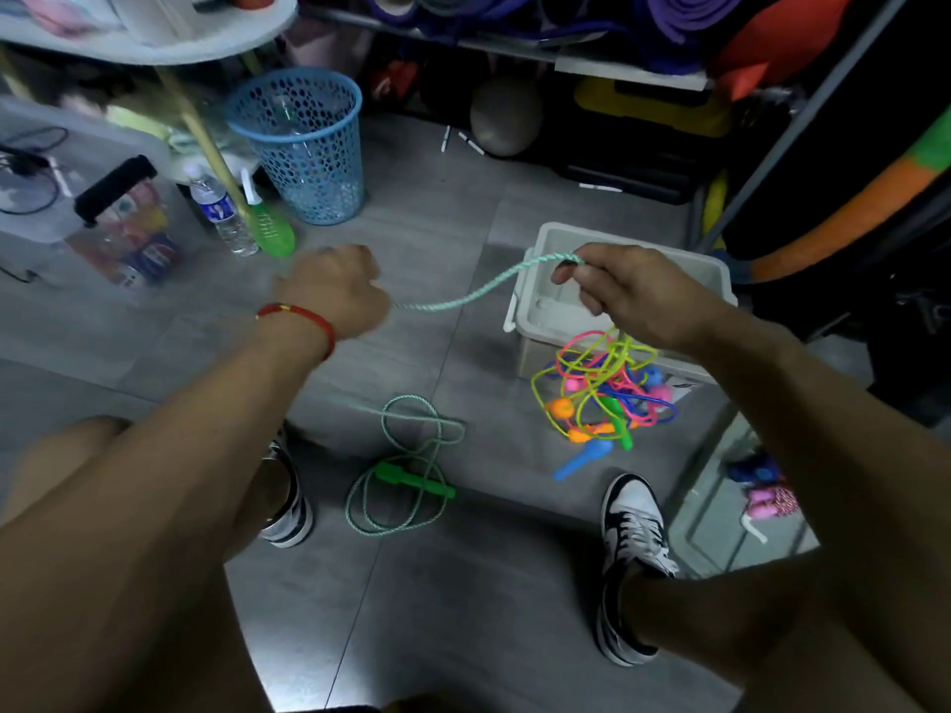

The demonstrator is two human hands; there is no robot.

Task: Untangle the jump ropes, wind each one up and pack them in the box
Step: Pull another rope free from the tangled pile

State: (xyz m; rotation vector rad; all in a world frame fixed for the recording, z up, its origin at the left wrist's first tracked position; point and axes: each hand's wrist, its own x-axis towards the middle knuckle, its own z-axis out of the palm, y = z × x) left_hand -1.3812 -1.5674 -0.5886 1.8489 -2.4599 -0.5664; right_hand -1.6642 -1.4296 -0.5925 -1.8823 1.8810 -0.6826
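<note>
A pale green braided jump rope [465,299] is stretched between my two hands above the floor. My right hand [625,290] pinches one part of it over the grey plastic box [718,280]. My left hand [337,293], fist closed, grips the rope further along. The rope's remaining loops and a green handle [411,478] lie on the floor between my shoes. A tangle of yellow, pink, blue and orange jump ropes [602,393] lies against the front of the box.
A blue mesh waste basket [309,146] stands at the back left, with a water bottle [221,211] and a green bottle beside it. A clear storage bin [103,198] sits far left. Shelving with rolled mats fills the back and right.
</note>
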